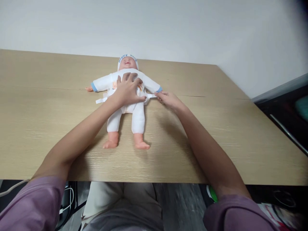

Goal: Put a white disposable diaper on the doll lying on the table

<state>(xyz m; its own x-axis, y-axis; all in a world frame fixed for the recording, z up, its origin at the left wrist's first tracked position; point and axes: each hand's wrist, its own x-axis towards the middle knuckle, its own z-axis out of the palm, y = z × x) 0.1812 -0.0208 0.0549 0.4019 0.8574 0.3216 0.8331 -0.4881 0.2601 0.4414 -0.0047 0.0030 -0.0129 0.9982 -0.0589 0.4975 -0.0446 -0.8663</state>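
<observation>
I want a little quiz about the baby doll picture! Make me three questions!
1. True or false: the doll lies on its back on the table.
2. Which hand presses flat on the doll's tummy?
3. What does the right hand pinch: A) the doll's foot, B) a white strap at the doll's side, C) the hat?

Key:
1. True.
2. The left hand.
3. B.

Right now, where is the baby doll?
The doll lies on its back near the middle of the wooden table, under the left hand, while the right hand pinches its white strap.
</observation>
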